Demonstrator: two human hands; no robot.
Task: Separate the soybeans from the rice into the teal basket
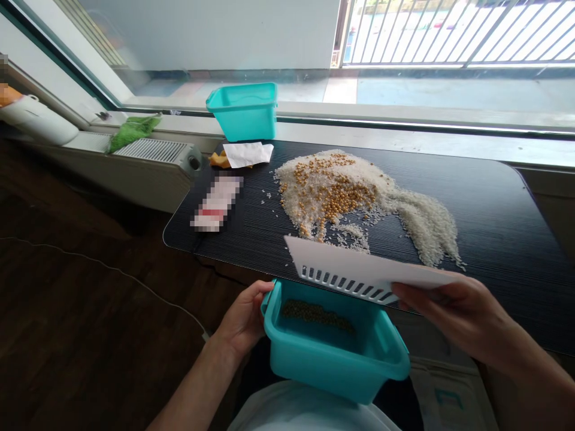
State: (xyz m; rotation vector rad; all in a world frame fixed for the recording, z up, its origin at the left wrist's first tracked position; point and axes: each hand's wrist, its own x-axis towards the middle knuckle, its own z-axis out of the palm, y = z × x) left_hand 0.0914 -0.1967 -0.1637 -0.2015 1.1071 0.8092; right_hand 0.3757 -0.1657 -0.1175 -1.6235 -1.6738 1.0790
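My left hand (246, 317) grips the left rim of a turquoise plastic bin (323, 365), which is held just below the table's front edge. Small greenish-brown grains (314, 312) lie along the far side of its floor. In my right hand (467, 317) is a flat white plastic scraper (359, 266) with a row of slots along its lower edge, tilted over the table edge and the bin's far rim. Beyond it, a heap of white rice (426, 227) mixed with yellow-orange peas (344, 194) spreads over the black table (489, 209).
Another turquoise bin (245, 114) stands behind the table by the window. White paper (248, 154) over something yellow and a blurred-out pinkish item (217, 203) lie at the table's left. Left of the table are a radiator (153, 151) with a green bag (133, 131) and a white cable (121, 269).
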